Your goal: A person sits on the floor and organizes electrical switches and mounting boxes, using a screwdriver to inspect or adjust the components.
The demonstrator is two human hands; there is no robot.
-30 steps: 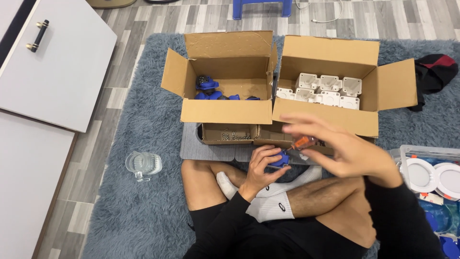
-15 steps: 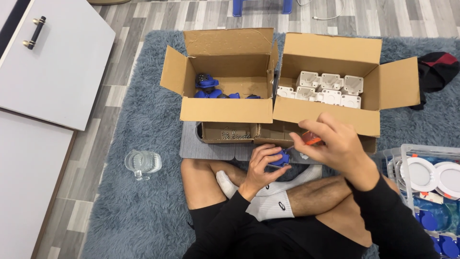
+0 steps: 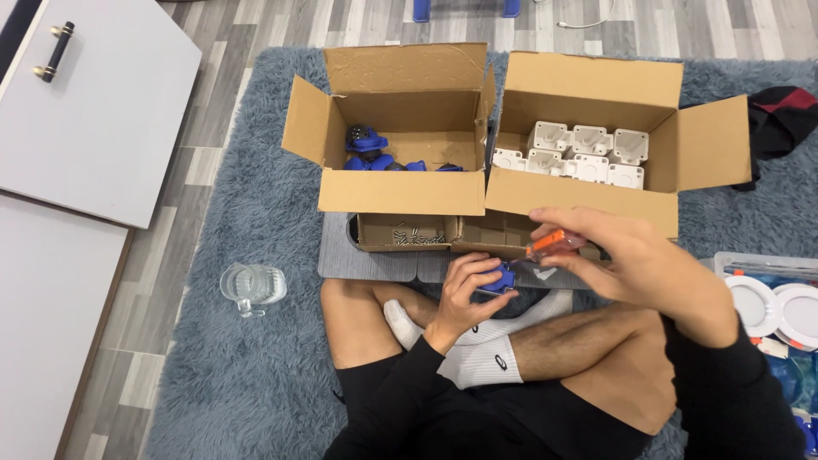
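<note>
My left hand (image 3: pixel 464 290) grips a small blue plastic part (image 3: pixel 498 278) just above my crossed legs. My right hand (image 3: pixel 630 260) is raised close to the camera and holds a tool with an orange handle (image 3: pixel 552 244), its tip pointing down toward the blue part. Right behind my hands lies a shallow cardboard tray with screws (image 3: pixel 409 232). Further back stand two open cardboard boxes: the left box (image 3: pixel 400 192) holds blue parts (image 3: pixel 368 149), the right box (image 3: pixel 588 200) holds white plastic parts (image 3: pixel 588 152).
A clear glass jug (image 3: pixel 251 285) stands on the blue-grey rug (image 3: pixel 239 375) at my left. White round discs in a clear bin (image 3: pixel 771 307) sit at the right edge. A dark cloth (image 3: pixel 780 123) lies beyond the right box. White cabinet panels (image 3: pixel 85 111) fill the left side.
My right hand has drawn in toward the left hand, bringing the orange-handled tool over the blue part. The left hand stays in place on the part.
</note>
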